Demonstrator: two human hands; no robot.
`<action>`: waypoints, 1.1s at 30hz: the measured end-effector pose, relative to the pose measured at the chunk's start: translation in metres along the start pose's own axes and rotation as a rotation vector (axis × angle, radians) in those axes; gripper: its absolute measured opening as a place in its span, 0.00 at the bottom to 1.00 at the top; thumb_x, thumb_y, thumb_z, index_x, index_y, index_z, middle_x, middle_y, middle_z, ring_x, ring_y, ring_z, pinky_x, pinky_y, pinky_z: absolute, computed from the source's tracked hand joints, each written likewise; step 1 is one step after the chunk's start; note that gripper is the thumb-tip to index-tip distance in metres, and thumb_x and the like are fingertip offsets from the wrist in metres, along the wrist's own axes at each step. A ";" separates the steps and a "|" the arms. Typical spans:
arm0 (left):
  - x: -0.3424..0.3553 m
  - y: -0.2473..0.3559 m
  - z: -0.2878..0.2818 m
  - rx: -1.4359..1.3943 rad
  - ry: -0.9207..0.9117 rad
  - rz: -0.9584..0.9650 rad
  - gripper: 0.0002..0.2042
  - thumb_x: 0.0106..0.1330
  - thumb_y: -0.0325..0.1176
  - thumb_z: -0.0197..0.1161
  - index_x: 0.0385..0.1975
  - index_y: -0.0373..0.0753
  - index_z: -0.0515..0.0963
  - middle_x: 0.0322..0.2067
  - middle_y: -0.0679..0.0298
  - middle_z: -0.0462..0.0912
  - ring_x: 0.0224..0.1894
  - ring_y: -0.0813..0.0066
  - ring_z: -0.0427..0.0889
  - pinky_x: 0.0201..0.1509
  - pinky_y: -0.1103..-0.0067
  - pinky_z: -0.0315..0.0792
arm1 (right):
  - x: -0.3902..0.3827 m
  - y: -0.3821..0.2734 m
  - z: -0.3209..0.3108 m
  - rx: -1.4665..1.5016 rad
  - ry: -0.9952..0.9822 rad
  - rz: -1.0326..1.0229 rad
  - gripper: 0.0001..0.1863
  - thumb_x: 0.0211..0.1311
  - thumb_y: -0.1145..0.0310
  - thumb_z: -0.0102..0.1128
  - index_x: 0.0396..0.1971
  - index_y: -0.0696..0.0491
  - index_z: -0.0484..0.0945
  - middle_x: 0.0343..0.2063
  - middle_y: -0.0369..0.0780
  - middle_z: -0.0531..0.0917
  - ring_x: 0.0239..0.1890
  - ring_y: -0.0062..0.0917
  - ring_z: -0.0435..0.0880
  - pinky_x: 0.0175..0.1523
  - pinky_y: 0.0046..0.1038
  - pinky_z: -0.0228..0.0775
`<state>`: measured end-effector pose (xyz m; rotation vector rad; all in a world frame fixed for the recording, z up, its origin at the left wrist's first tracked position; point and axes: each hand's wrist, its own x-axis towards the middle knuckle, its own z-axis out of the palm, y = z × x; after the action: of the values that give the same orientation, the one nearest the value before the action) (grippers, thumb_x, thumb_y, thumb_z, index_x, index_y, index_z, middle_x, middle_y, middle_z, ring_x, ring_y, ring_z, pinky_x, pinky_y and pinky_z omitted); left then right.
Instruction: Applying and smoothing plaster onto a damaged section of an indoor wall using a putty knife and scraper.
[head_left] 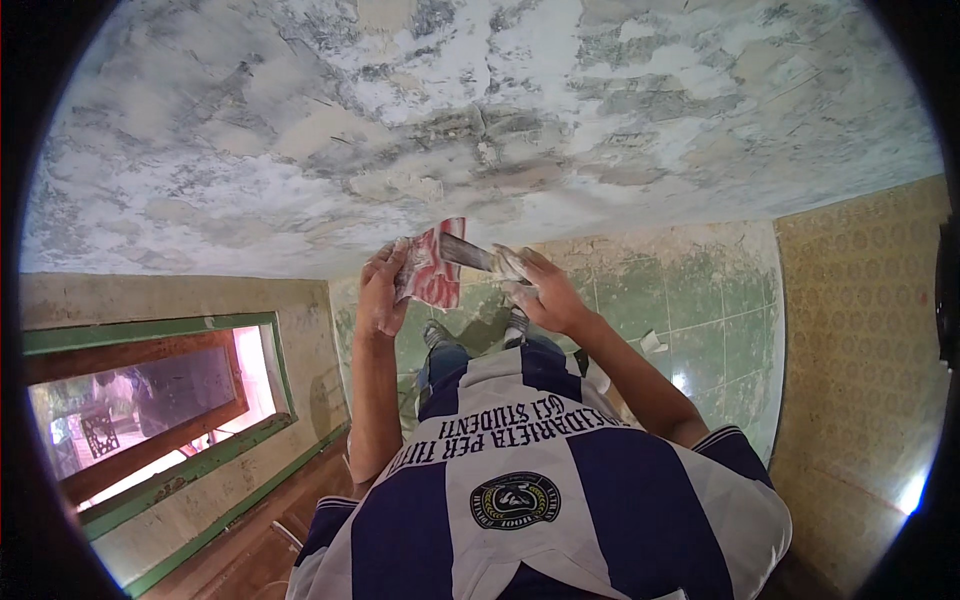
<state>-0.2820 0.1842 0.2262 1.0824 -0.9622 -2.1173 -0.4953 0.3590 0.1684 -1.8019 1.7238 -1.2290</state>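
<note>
My left hand grips a thin, flat red-and-white piece by its left side. Whitish smears cover that piece, and its material is hard to make out. Closed round the handle of a putty knife, my right hand holds the grey blade pointing left. The blade's end lies over the face of the red-and-white piece. White residue coats my fingers and the knife's handle. Both hands are in front of my body, below a patchy wall with grey and white filler on it.
Green tiles, stained with pale splashes, lie below the wall around my feet. At left is a wood-framed window with green trim. A yellowish patterned wall bounds the right side. A pale scrap shows against the tiles.
</note>
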 end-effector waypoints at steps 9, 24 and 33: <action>-0.024 0.005 0.006 -0.035 0.174 0.403 0.08 0.73 0.32 0.55 0.42 0.34 0.76 0.34 0.69 0.81 0.33 0.84 0.79 0.37 0.86 0.72 | -0.054 0.005 -0.026 0.826 0.015 0.669 0.22 0.66 0.69 0.52 0.57 0.62 0.68 0.30 0.41 0.78 0.30 0.26 0.78 0.35 0.23 0.69; -0.005 -0.017 -0.027 1.272 -0.348 0.966 0.19 0.51 0.12 0.55 0.42 0.38 0.79 0.44 0.54 0.84 0.50 0.53 0.81 0.67 0.56 0.65 | -0.023 -0.056 -0.050 1.417 -0.129 1.005 0.20 0.70 0.57 0.38 0.38 0.60 0.73 0.17 0.36 0.71 0.11 0.15 0.62 0.13 0.18 0.52; 0.004 -0.051 -0.095 0.939 0.098 0.623 0.08 0.69 0.20 0.54 0.44 0.29 0.77 0.39 0.56 0.84 0.45 0.69 0.82 0.50 0.78 0.73 | 0.000 -0.041 -0.033 1.639 -0.014 0.795 0.24 0.70 0.55 0.36 0.47 0.62 0.72 0.21 0.36 0.74 0.15 0.16 0.68 0.21 0.19 0.63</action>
<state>-0.2125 0.1788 0.1442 1.0525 -2.0115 -1.0706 -0.4957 0.3772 0.2177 -0.1228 0.6271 -1.4035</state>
